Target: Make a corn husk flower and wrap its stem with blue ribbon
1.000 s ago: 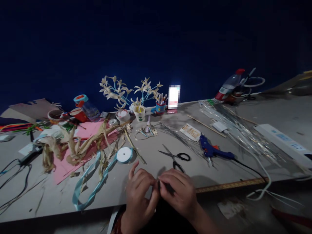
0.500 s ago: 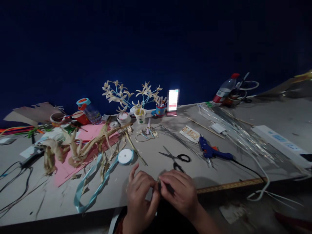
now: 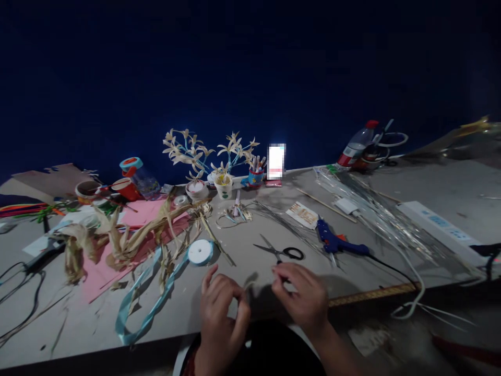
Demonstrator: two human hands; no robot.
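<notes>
Two sprays look made; materials lie loose

Two flower sprays (image 3: 181, 153) stand at the back of the desk (image 3: 235, 235), apparently complete; husks (image 3: 133, 241) and wires (image 3: 279, 219) seem unused. The left hand (image 3: 224, 310) curls near the ribbon roll (image 3: 201, 252). The narrowed right hand (image 3: 303, 295) hides part of the scissors (image 3: 277, 253). Whether either grips anything, I cannot tell.
</notes>
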